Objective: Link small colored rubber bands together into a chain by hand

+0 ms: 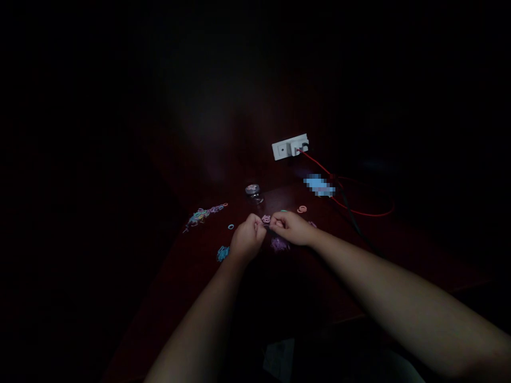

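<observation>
My left hand (248, 238) and my right hand (293, 227) are close together over the dark red table (179, 287), their fingers pinched towards each other. What they hold between them is too small and dim to make out. Just beyond the fingertips lies a small group of pink bands (266, 218). A pile of purple bands (280, 244) is below my right hand. Blue bands (222, 254) lie beside my left wrist, and a single light blue ring (230, 226) rests to the left of that hand.
A mixed heap of coloured bands (203, 214) lies at the left. Behind the hands stands a small lidded jar (254, 193). Orange bands (302, 209), a pixelated blue patch (319, 185), a white socket strip (290, 147) and a red cable (369, 215) are at the right.
</observation>
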The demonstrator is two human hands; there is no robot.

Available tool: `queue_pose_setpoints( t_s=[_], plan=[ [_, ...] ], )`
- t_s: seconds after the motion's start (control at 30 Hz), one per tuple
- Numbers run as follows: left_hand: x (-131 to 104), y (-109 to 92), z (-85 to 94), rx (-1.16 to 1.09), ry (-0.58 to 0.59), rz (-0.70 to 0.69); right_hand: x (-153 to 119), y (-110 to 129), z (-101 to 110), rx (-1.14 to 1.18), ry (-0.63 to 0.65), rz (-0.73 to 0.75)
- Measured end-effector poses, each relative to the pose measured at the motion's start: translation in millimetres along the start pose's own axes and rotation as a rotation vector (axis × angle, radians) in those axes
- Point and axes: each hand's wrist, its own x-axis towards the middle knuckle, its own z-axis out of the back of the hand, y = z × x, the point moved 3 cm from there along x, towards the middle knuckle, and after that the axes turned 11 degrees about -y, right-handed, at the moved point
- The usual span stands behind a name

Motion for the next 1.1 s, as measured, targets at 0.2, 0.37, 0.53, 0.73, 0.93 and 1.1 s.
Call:
queue_pose_setpoints(
  t_s=[0.2,0.37,0.53,0.73,0.93,1.1],
  plan=[
    [1.9,0.5,-3.3,-0.016,0.021,-0.036,1.5,-0.4,-0.7,0.154,-0.027,-0.026],
    [4.8,0.6,-9.2,-0.003,0.042,-0.043,1.4,-1.9,0.0,0.226,-0.001,-0.066],
    [6.1,2.1,-7.6,-0.012,0.042,-0.02,2.2,-4.1,0.9,0.203,-0.011,-0.049],
    [5.5,2.4,-9.9,-0.018,0.031,-0.059,3.7,-9.6,3.3,0.165,-0.065,-0.034],
    [5.1,3.9,-11.0,-0.058,0.017,-0.089,5.7,-12.9,3.8,0.15,-0.079,-0.03],
    [4.7,4.2,-10.9,-0.077,-0.004,-0.092,5.8,-13.9,5.2,0.147,-0.101,-0.039]
  ],
)
